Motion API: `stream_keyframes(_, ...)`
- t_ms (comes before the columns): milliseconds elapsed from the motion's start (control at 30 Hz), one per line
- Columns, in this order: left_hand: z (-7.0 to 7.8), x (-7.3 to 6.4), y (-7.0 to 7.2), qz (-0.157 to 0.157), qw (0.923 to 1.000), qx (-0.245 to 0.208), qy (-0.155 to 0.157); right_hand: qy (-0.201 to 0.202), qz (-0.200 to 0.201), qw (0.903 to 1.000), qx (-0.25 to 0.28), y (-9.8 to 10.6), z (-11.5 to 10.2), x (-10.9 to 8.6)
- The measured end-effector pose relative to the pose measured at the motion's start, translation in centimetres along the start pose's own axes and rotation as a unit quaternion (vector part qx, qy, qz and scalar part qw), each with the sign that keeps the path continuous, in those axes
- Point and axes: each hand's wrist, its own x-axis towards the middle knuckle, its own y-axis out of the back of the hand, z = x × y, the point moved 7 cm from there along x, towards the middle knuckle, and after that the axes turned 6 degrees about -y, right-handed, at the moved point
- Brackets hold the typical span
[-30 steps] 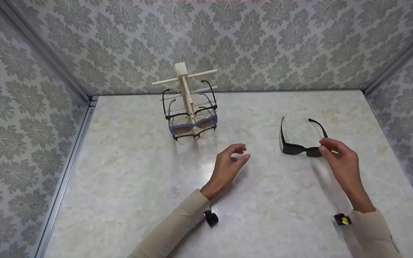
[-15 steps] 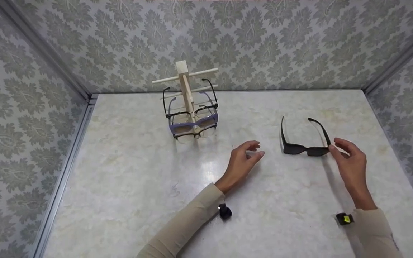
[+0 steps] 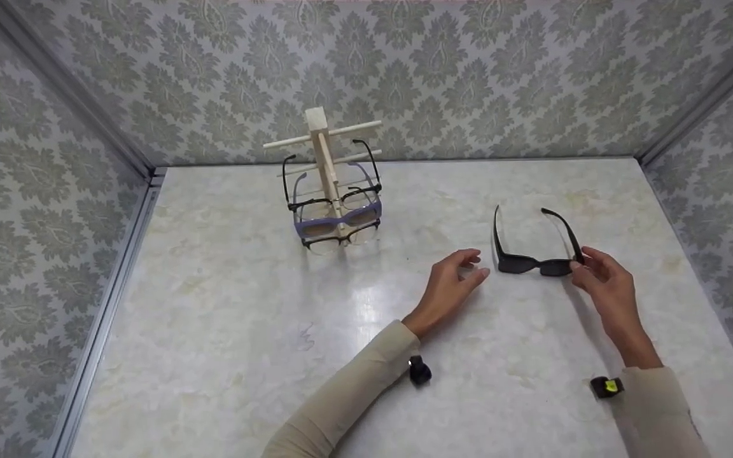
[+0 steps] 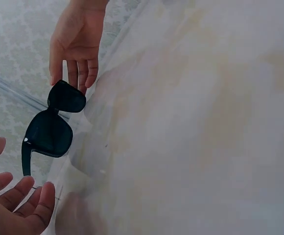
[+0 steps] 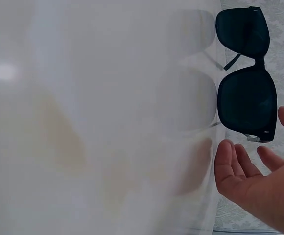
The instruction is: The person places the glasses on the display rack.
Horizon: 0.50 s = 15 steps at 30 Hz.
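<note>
Black sunglasses (image 3: 535, 264) stand on the table with temples spread and pointing to the back. My right hand (image 3: 611, 286) is at their right hinge, with its thumb at the front corner and its fingers beside the temple. In the right wrist view, the dark lens (image 5: 247, 98) lies above the loosely bent fingers (image 5: 225, 159); a firm grip is not visible. My left hand (image 3: 452, 289) hovers just left of the sunglasses, its thumb and fingers parted and holding nothing. The left wrist view has both hands at opposite ends of the sunglasses (image 4: 51, 132).
A wooden eyewear rack (image 3: 323, 149) stands at the back, left of centre. It bears black-framed glasses (image 3: 310, 203), purple sunglasses (image 3: 315, 226) and dark-rimmed glasses (image 3: 325, 242). Patterned panels (image 3: 398, 76) enclose the marbled table (image 3: 226, 305) at the back and sides.
My left hand has moved right, away from the rack and toward the sunglasses. My right hand shifted outward along their right corner, then slightly back in. The sunglasses stay on the table.
</note>
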Motion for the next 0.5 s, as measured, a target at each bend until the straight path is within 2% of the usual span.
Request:
stream_keyframes(200,-0.1,0.6,-1.0,0.001,1.0,-0.009,-0.003,0.009,-0.015,0.9998,0.002,-0.7,-0.1,0.2)
stream_keyframes(333,-0.2,1.0,-1.9,-0.006,0.9998,-0.016,-0.005,0.012,-0.011,0.9998,-0.006,-0.8,-0.2,0.4)
stream_keyframes(467,-2.7,2.2,-3.8,-0.017,0.9997,-0.003,-0.017,0.014,-0.005,0.9999,-0.003,-0.6,-0.2,0.4)
stream_keyframes(500,-2.7,2.4,-4.0,-0.021,0.9996,0.002,-0.017,0.016,-0.005,0.9999,0.001,-0.5,-0.3,0.3)
